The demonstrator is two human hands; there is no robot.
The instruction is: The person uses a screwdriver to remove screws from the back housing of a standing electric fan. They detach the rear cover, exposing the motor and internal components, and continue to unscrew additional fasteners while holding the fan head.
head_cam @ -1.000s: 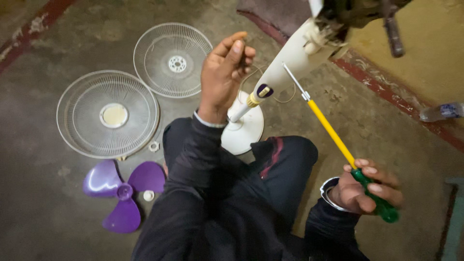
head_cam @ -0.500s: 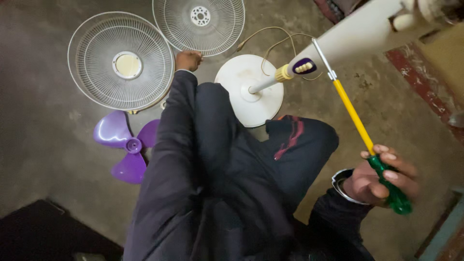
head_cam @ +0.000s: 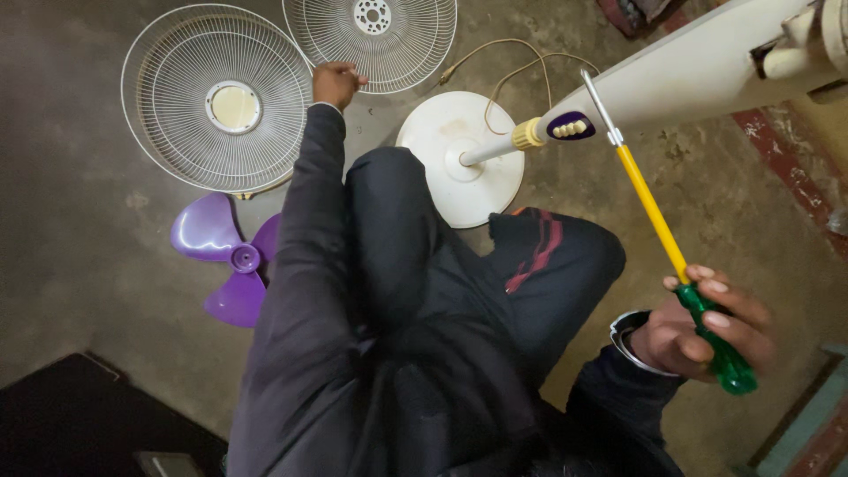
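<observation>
Head view, from the left: a purple three-bladed fan blade lies flat on the concrete floor, below and to the left of the left hand's fingers and partly hidden behind the dark sleeve. Above it a white wire fan guard with a pale round centre lies flat, its rim just left of the left hand. A second wire guard lies just right of that hand, so the hand sits in the gap between the two rims, low over the floor. Its fingers are curled in toward the palm; whether they pinch anything cannot be told, as the knuckles cover the tips. Right of the sleeve and the bent knees stands the round white fan base, with a thin cord looping behind it, and the white fan pole slants up to the right across the view, carrying a dark switch panel with pale buttons. The pole lies between the two hands. Far right, the right hand wraps its fingers tight around the green handle of a screwdriver; the yellow shaft runs up and left from those fingers, and its metal tip crosses the pole beside the switch panel.
</observation>
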